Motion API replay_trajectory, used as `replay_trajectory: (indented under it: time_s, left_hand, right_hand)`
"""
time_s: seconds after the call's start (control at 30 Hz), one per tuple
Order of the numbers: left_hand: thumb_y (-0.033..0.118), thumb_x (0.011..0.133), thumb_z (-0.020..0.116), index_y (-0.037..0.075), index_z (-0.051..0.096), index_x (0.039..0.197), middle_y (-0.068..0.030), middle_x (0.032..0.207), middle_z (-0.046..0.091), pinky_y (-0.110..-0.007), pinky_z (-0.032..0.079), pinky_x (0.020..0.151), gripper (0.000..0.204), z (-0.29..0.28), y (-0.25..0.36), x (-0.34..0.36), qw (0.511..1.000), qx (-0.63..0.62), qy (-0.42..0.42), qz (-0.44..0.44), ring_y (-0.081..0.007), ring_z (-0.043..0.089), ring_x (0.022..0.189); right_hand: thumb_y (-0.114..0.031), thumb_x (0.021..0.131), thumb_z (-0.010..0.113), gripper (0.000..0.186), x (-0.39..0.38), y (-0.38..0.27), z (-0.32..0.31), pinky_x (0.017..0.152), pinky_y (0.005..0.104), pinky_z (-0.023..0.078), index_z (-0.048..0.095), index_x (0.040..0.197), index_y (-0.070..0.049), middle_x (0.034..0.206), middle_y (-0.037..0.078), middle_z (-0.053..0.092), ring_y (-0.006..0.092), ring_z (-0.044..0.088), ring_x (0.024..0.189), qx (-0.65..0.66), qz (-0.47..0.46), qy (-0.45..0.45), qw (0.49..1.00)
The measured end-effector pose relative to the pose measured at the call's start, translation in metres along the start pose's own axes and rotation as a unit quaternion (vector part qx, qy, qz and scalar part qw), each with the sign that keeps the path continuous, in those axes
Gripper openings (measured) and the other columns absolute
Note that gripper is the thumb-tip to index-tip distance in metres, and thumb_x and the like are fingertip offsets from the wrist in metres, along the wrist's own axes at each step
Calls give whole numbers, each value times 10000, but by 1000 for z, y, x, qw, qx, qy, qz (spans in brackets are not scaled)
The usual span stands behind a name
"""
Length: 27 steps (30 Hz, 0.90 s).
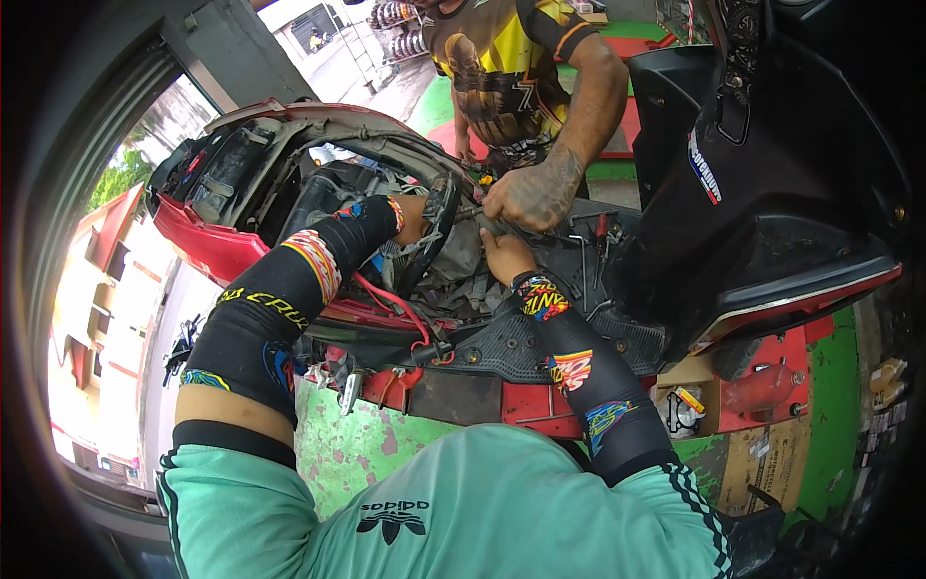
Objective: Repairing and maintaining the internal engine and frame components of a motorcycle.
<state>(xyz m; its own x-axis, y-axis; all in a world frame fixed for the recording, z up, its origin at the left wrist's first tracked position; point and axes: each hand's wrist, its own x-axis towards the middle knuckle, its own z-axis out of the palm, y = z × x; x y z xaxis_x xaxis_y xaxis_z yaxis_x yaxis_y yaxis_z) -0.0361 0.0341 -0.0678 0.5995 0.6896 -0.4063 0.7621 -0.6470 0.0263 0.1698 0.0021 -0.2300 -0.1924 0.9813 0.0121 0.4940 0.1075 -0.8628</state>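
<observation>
Both my hands reach into the opened middle of a scooter with a red rear body (214, 232). My left hand (413, 220) is inside the bay, beside a black curved part (442, 207) that hides its fingers. My right hand (506, 256) is closed at the edge of the bay, its thumb pointing up; what its fingers grip is too hidden to name. Right above it, a co-worker's tattooed hand (535, 196) is closed near the same spot. A red cable (395, 301) loops out of the bay below my left forearm.
Tools, among them a red-handled screwdriver (602, 228) and a hex key (582, 261), lie on the black footboard (617, 333). The black front shield (772, 193) rises at right. A co-worker (502, 77) stands opposite. An open box (690, 400) sits below on the right.
</observation>
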Motion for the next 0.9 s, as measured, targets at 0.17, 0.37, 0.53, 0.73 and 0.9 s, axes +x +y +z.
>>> replay_trajectory:
  time_s: [0.17, 0.37, 0.53, 0.73, 0.9]
  left_hand:
    - [173, 816, 637, 48, 637, 1120, -228, 981, 698, -452, 521, 784, 328, -8, 10, -1, 999, 37, -26, -23, -396, 676, 936]
    - [153, 856, 599, 24, 685, 1089, -228, 1046, 698, -435, 523, 822, 279, -23, 29, -9, 999, 30, -33, -30, -379, 670, 970]
    - [155, 852, 600, 25, 675, 1114, -237, 1062, 692, -424, 526, 840, 302, -15, 19, -5, 1000, -1, -17, -1, -378, 671, 986]
    - [161, 843, 617, 34, 668, 1140, -239, 1085, 689, -430, 525, 849, 327, -7, 6, 2, 997, 62, -44, -25, -389, 664, 1014]
    - [144, 848, 595, 33, 651, 1158, -245, 1086, 685, -432, 526, 850, 333, -7, 7, 2, 998, 39, -41, 5, -401, 660, 1018]
  right_hand:
    - [-466, 1021, 392, 564, -6, 3, -14, 896, 518, 468, 662, 1023, 30, 1007, 295, 663, 463, 620, 1001, -13, -9, -52, 999]
    - [-352, 999, 491, 411, -10, 12, -8, 837, 503, 449, 606, 1051, 39, 973, 278, 649, 450, 605, 980, 54, -123, -25, 991]
    - [-442, 1015, 449, 548, -4, 5, -5, 823, 510, 446, 643, 929, 62, 927, 290, 657, 461, 610, 951, 48, -66, -12, 997]
    - [-522, 1038, 302, 689, -1, -1, -15, 920, 502, 456, 685, 1039, 50, 1049, 306, 659, 455, 612, 1035, -49, -7, -91, 995]
    - [-454, 1021, 406, 540, -11, 16, -14, 927, 505, 447, 665, 1068, 18, 1072, 303, 652, 457, 597, 1051, 14, -81, -42, 996]
